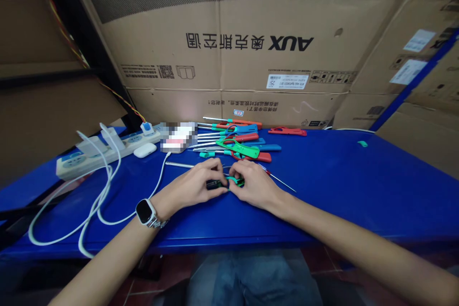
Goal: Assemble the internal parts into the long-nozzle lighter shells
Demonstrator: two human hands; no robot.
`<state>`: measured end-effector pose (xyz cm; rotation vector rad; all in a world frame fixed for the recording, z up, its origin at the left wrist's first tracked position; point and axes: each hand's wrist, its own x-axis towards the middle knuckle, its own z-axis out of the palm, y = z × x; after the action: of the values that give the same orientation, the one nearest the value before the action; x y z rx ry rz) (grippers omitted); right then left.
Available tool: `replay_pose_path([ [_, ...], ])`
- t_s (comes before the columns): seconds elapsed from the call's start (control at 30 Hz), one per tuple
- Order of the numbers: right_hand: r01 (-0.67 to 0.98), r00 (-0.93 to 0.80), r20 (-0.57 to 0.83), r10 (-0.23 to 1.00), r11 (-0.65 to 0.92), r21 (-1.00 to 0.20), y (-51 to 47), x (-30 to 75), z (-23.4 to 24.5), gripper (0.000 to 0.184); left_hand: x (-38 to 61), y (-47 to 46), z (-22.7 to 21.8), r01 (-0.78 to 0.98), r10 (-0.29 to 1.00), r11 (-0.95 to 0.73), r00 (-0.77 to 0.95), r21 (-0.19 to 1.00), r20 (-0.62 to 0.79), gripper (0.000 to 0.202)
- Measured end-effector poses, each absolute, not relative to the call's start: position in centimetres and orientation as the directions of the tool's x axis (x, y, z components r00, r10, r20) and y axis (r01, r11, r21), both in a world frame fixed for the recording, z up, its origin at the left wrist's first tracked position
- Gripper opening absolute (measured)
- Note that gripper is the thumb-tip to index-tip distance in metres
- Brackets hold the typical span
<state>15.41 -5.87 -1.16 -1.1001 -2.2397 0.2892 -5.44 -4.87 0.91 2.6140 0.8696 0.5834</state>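
Both my hands meet over the middle of the blue table [340, 186]. My left hand [197, 184], with a smartwatch [146, 212] on its wrist, pinches a small dark part with green on it [216, 184]. My right hand [251, 184] is closed on the same small piece from the right, fingertips touching the left hand's. What the piece is cannot be made out. A thin metal shaft [281, 181] pokes out to the right past my right hand.
Behind my hands lies a heap of screwdrivers and plastic tools [236, 141] in red, blue and green. A white power strip [103, 150], earbud case [145, 149] and white cables [96, 201] fill the left. Cardboard boxes [229, 43] wall the back.
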Motion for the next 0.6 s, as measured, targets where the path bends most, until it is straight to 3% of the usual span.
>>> replay_pose_path([
  [0.17,0.618,-0.476,0.420,0.773,0.634,-0.466,-5.80,15.67,-1.15,0.005,-5.90,-4.28,0.52,0.461,0.578,-0.788,0.782,0.408,0.232,0.016],
  [0.43,0.689,-0.504,0.397,0.767,0.634,-0.351,-5.82,15.59,-0.89,0.008,-6.09,-4.03,0.27,0.463,0.571,-0.799,0.784,0.383,0.243,0.017],
  [0.6,0.701,-0.476,0.381,0.793,0.603,-0.380,-5.95,15.49,-0.76,0.007,-6.05,-3.93,0.17,0.465,0.564,-0.807,0.789,0.363,0.244,0.015],
])
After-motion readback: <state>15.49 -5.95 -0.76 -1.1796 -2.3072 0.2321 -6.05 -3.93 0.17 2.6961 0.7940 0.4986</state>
